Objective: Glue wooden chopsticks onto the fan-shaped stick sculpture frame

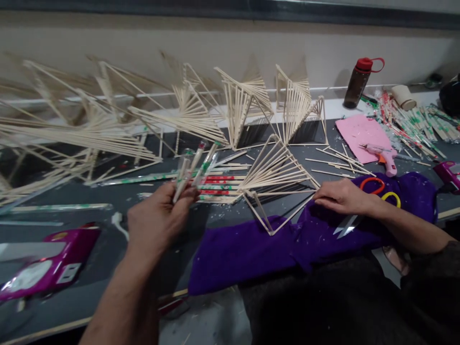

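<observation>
My left hand (158, 211) is closed around several wrapped sticks (196, 167), held upright over the dark table. My right hand (339, 196) pinches the right corner of a stick frame (275, 172), whose thin sticks fan out from its left side. Part of that frame rests on a purple cloth (244, 249). Scissors (373, 187) with red and yellow handles lie on the cloth, partly beneath my right wrist. Between my left hand and the frame lie several sticks in red and green wrappers (219, 184).
More stick frames (251, 100) stand along the wall. A dark bottle (357, 84), a pink glue gun (386, 155) on a pink sheet (359, 132), and loose sticks (341, 163) are at the right. A magenta device (57, 261) lies at the left.
</observation>
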Demonstrator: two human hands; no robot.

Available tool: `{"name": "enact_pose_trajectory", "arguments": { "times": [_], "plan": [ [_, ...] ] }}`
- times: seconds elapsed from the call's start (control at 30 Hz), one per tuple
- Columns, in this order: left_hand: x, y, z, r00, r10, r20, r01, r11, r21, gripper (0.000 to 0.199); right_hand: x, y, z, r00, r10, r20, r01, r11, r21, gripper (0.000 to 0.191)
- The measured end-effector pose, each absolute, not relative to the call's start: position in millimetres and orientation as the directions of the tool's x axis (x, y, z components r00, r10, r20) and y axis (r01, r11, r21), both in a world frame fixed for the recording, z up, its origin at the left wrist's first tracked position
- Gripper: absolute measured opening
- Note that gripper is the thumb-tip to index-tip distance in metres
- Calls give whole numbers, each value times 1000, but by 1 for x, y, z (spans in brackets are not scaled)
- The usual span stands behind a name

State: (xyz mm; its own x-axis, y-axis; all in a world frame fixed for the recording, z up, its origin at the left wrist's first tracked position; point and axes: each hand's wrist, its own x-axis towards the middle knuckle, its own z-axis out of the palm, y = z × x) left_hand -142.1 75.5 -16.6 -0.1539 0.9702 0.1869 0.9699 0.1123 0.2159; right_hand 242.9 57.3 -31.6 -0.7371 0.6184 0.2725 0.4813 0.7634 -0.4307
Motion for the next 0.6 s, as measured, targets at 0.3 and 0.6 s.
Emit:
{"name": "enact_pose_trajectory", "arguments": {
  "times": [0.3, 0.6],
  "plan": [
    [-126, 70, -31, -229, 967, 111, 949, 196, 246, 32, 314, 97, 7, -282, 959, 41, 943, 285, -171, 28],
    [-118, 69, -57, -79, 988, 134, 989, 61, 137, 32, 304, 124, -16, 5, 990, -142, 982, 22, 189, 41]
  ]
}}
